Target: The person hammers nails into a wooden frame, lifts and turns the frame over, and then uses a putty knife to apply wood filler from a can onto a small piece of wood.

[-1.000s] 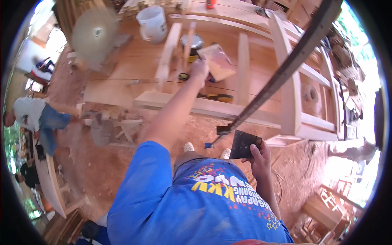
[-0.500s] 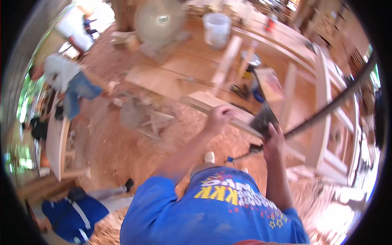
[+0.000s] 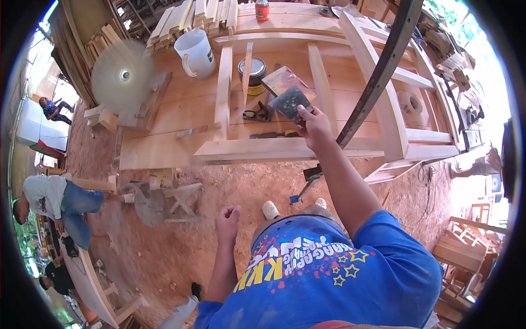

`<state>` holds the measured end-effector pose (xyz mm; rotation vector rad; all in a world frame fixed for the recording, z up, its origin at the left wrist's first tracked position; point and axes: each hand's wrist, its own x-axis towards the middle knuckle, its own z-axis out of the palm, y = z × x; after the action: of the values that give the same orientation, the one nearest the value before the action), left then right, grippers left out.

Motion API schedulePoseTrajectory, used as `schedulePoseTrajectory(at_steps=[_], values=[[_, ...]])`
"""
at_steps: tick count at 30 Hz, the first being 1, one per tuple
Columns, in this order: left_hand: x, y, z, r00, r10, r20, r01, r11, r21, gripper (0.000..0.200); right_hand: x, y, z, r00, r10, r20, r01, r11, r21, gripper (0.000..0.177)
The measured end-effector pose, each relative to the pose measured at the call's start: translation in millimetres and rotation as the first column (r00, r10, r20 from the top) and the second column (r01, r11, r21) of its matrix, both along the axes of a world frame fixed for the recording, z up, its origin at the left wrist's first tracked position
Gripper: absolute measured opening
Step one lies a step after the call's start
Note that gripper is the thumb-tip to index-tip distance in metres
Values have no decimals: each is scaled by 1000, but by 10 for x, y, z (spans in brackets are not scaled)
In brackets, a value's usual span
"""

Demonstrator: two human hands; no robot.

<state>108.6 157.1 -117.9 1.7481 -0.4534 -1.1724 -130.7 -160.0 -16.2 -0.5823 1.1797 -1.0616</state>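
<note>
My right hand (image 3: 316, 130) grips a dark, speckled square plate (image 3: 292, 104) by its near corner, thumb on top. The plate overlaps a flat piece with a pinkish picture (image 3: 286, 81) behind it, above the wooden frame (image 3: 257, 147). Low on the left, away from the frame, my left hand (image 3: 227, 222) is closed, thumb pressed to the curled fingers; whatever may be inside is hidden. Near the plate are a tin with a yellow band (image 3: 253, 82), a thin wooden stick (image 3: 247, 71), a small black tool (image 3: 257, 113) and a yellow-and-black tool (image 3: 274, 134).
A long dark metal bar (image 3: 378, 71) slants across the frame at right. A white bucket (image 3: 196, 55), a large round disc (image 3: 123, 75) and a red jar (image 3: 262, 11) stand farther back. One person (image 3: 55, 200) bends at left beside a bench (image 3: 90, 274).
The view has swung, so the wooden frame sits higher. My left hand has dropped away from the frame's edge, still closed. My right hand keeps the plate, now held out farther over the frame.
</note>
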Motion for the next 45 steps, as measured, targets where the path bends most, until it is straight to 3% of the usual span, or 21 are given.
schedulePoseTrajectory(at_steps=[8, 15, 18, 21, 24, 27, 30, 36, 37, 40, 41, 45], values=[[62, -349, 243, 989, -78, 123, 86, 994, -66, 20, -38, -230, -195, 960, -1, -280, -14, 999, -53, 34], [-132, -336, 107, 978, -207, 22, 206, 978, 21, 19, -12, 149, 0, 930, -69, -361, 49, 997, -63, 44], [-340, -398, 171, 962, -269, -38, 270, 962, 34, 20, -262, 629, -194, 909, 213, -360, -256, 964, -76, 35], [-557, -597, 320, 926, -376, -15, 376, 924, 66, 20, -648, 1220, 82, 707, 568, -421, -613, 790, 37, 33], [-827, -823, 442, 890, -456, 8, 455, 888, 59, 22, -1211, 1533, 51, 364, 639, -678, -880, 474, -26, 29], [-1240, -1031, 538, 831, -550, 88, 551, 834, 6, 23, -1807, 1642, -7, 307, 679, -667, -926, 376, -44, 29], [-1850, -1168, 793, 789, -609, 81, 613, 789, -44, 24, -2425, 1560, 250, 321, 711, -626, -920, 392, -26, 26], [-3600, -1598, 1329, 802, -588, 101, 590, 756, -284, 23, -4057, 1241, 579, 321, 728, -606, -944, 296, -145, 42], [-3902, -1746, 1546, 804, -581, 126, 588, 745, -314, 24, -4389, 1197, 549, 299, 694, -655, -954, 237, -185, 38], [-4656, -2188, 2126, 776, -586, 232, 625, 667, -405, 25, -5280, 1185, 862, 500, 651, -571, -865, 412, -288, 31], [-4873, -2347, 2280, 767, -581, 273, 637, 632, -442, 26, -5547, 1178, 969, 512, 593, -621, -853, 435, -289, 18], [-5639, -3106, 2642, 600, -659, 454, 800, 478, -363, 23, -6320, 1256, 1146, 650, 439, -620, -707, 648, -283, 18]])
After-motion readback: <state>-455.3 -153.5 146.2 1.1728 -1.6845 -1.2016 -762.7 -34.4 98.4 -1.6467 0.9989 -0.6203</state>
